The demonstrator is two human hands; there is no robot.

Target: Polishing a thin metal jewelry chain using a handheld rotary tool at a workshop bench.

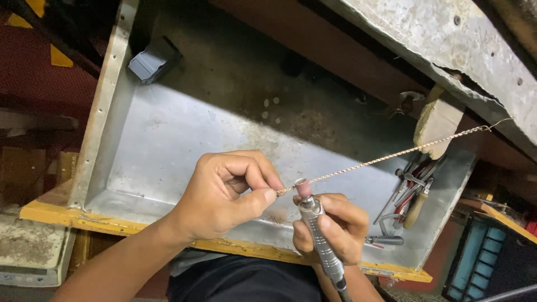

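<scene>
My left hand [224, 196] pinches the near end of a thin twisted gold-coloured chain [386, 157] between thumb and forefinger. The chain runs taut up and to the right, over a wooden bench peg [436, 120], to the edge of the bench. My right hand [335, 223] grips a slim knurled metal rotary handpiece [319, 235] like a pen. Its small pink cylindrical abrasive tip [302, 188] touches the chain just beside my left fingertips. Both hands hover over a metal catch tray [168, 145].
The tray has a yellow front rim [112, 225] and raised sheet-metal sides. Several pliers and hand tools [411, 193] lie in its right corner. A small grey box [152, 60] sits at its far left corner. A blue crate [475, 263] stands lower right.
</scene>
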